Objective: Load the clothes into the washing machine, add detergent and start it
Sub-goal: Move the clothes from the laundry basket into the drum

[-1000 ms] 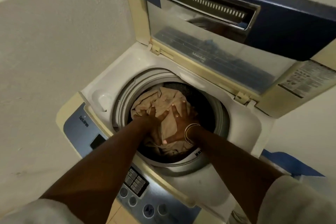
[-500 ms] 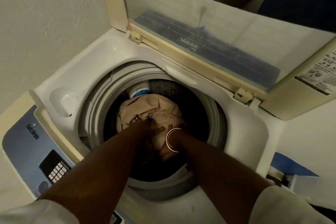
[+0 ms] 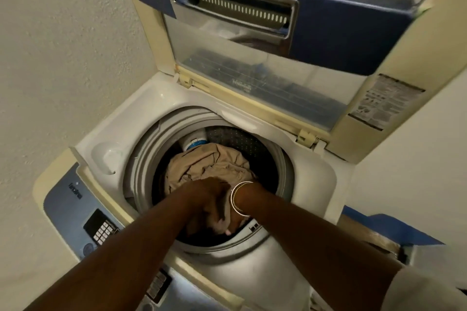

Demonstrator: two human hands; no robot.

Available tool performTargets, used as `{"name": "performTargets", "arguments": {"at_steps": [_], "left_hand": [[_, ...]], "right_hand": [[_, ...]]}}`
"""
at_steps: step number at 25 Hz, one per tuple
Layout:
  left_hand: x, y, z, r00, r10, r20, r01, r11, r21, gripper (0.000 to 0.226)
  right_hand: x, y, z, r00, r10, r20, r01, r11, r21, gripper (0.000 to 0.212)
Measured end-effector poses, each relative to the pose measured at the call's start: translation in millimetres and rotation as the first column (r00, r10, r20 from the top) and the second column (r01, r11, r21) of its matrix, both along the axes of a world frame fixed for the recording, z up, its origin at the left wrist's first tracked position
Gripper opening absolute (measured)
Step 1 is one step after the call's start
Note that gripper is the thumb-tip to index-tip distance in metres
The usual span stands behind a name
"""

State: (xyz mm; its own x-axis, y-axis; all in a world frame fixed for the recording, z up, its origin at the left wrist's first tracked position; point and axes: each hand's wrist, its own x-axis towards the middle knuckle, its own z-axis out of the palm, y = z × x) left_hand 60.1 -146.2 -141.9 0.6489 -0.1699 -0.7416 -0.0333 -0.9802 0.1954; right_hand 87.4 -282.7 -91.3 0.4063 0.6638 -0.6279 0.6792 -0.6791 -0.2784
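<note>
My left hand (image 3: 207, 194) and right hand (image 3: 230, 218) overlap on the tan clothes (image 3: 209, 164) inside the washing machine (image 3: 316, 184) drum (image 3: 235, 139), perhaps pressing; I cannot tell either grip.

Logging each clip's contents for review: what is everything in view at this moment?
washing machine: one, white and cream, top-loader, fills the view
lid: one, cream frame, clear pane, blue band, raised at the back
drum: one, grey rim, dark inside, centre
clothes: one bundle, beige, inside the drum
control panel: one, blue, front left
bangle: one, silvery, right wrist
left hand: one, on the clothes in the drum, fingers blurred
right hand: one, beside it in the drum, grip unclear
</note>
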Motion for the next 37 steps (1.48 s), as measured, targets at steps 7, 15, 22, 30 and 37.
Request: {"name": "performTargets", "arguments": {"at_steps": [7, 15, 22, 30, 37], "left_hand": [[-35.4, -59.0, 57.1, 0.704, 0.566, 0.429, -0.477, 0.824, -0.305, 0.034], [-78.0, -203.3, 96.5, 0.226, 0.900, 0.374, -0.271, 0.427, -0.863, 0.008], [-98.4, -339.5, 39.4, 0.518, 0.527, 0.674, 0.055, 0.765, -0.641, 0.013], [-115.7, -431.6, -164.6, 0.748, 0.320, 0.582, 0.106, 0.808, -0.580, 0.040], [-124.8, -445.8, -313.3, 0.879, 0.237, 0.414, 0.014, 0.854, -0.519, 0.026]], "right_hand": [[-37.5, -59.5, 13.3, 0.957, -0.168, 0.236, 0.114, 0.967, 0.226, 0.032], [-84.9, -185.8, 13.5, 0.722, -0.657, 0.216, 0.156, 0.460, 0.874, 0.016], [-134.5, -325.8, -70.7, 0.431, -0.898, -0.085, 0.478, 0.147, 0.866, 0.044], [-174.5, -425.8, -245.6, 0.361, -0.931, -0.045, 0.703, 0.240, 0.669, 0.042], [-194.0, -473.6, -407.8, 0.460, -0.887, 0.047, 0.763, 0.422, 0.489, 0.044]]}}
